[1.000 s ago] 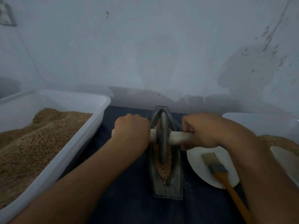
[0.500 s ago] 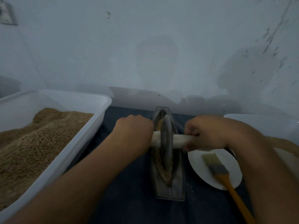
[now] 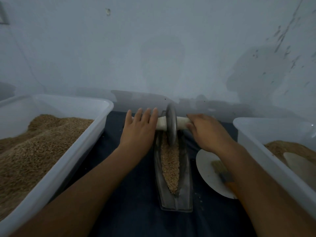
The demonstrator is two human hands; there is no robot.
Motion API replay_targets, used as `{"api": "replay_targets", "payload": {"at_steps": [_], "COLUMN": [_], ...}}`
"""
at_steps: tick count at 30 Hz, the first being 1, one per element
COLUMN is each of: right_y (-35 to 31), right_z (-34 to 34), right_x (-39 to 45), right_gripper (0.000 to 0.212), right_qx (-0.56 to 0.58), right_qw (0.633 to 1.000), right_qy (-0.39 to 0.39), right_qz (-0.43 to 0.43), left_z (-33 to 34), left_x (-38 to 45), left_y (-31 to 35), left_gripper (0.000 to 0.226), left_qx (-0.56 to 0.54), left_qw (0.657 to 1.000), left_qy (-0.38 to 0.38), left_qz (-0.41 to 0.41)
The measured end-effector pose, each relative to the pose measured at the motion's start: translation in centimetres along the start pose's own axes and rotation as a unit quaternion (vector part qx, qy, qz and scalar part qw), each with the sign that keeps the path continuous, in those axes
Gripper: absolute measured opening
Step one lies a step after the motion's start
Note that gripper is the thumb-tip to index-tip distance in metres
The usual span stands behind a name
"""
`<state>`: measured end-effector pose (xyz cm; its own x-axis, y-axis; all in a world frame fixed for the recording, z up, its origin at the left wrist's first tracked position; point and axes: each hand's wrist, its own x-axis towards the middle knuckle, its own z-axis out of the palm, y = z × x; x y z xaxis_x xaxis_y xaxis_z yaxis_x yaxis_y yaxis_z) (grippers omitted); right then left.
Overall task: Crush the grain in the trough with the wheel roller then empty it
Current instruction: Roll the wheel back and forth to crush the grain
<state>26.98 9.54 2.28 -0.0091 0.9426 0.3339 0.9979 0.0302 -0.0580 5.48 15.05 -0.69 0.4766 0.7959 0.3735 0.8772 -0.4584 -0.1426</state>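
**Wheel roller at the far end of the trough**

We see the metal trough (image 3: 174, 194) lying lengthwise on a dark cloth (image 3: 136, 211), its narrow channel filled with pale crushed grain (image 3: 170, 161). The wheel roller (image 3: 171, 124) stands upright at the trough's far end, its disc resting in the channel and its pale axle handle running crosswise. Our left hand (image 3: 139, 132) lies on the left handle with fingers straight and spread, the palm pressing down rather than wrapping round it. Our right hand (image 3: 205, 132) covers the right handle; the fingers reach over it, but we cannot tell whether they curl fully round. To the left stands a white tub (image 3: 71, 161) heaped with brown grain; to the right, a second white tub (image 3: 253, 144) holds a smaller amount. Between the trough and the right tub rests a white plate (image 3: 205, 170) bearing a brush (image 3: 222, 171) with an orange handle, partly hidden by the right forearm.
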Motion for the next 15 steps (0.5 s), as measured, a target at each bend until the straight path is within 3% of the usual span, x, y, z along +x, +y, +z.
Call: {"api": "replay_targets", "payload": {"at_steps": [3, 6, 12, 15], "right_y": [-0.8, -1.5, -2.6, -3.6], "right_z": [-1.0, -2.7, -7.0, -8.3], "right_x": [0.0, -0.4, -2.3, -3.3], "right_gripper": [0.034, 0.029, 0.037, 0.041], "right_qx": [-0.010, -0.022, -0.036, -0.054], "right_qw": [1.000, 0.998, 0.975, 0.966], "right_qy": [0.004, -0.060, -0.220, -0.249], "right_qz": [-0.005, -0.002, -0.018, -0.041], "left_z": [-0.5, -2.3, -7.0, -8.6], "left_x": [-0.1, -0.5, -2.2, -3.5], "left_y": [-0.3, 0.3, 1.7, 2.0], "left_gripper": [0.047, 0.019, 0.010, 0.015], "left_qx": [-0.027, 0.002, 0.099, 0.125], "left_qw": [0.999, 0.997, 0.991, 0.985], "left_qy": [-0.022, -0.039, -0.086, -0.123], "left_qz": [-0.021, -0.060, -0.031, 0.002]}}
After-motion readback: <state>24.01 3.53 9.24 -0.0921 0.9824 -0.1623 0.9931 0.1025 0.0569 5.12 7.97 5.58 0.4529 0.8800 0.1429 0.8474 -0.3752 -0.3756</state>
